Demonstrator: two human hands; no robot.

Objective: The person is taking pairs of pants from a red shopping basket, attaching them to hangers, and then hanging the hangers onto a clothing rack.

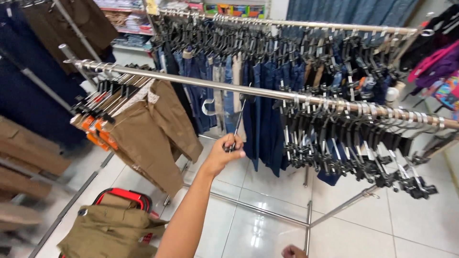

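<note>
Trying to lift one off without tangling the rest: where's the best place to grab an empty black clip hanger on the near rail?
Judging by how they hang, take an empty black clip hanger by its neck just under the hook, coming from the aisle side. The near rail holds them packed and slanting, clips dangling low; gripping low would likely snag neighbours.

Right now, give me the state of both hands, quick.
Left hand: closed on a thin metal hanger hook under the rail.
Right hand: barely in view; cannot tell.

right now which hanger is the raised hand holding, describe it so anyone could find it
Follow the long steel rail that crosses the middle of the rack. Near its centre one hanger dangles alone, pinched at its lower end by the fingers. It is empty and isolated, between the brown trousers and the bunched empty hangers.
</note>
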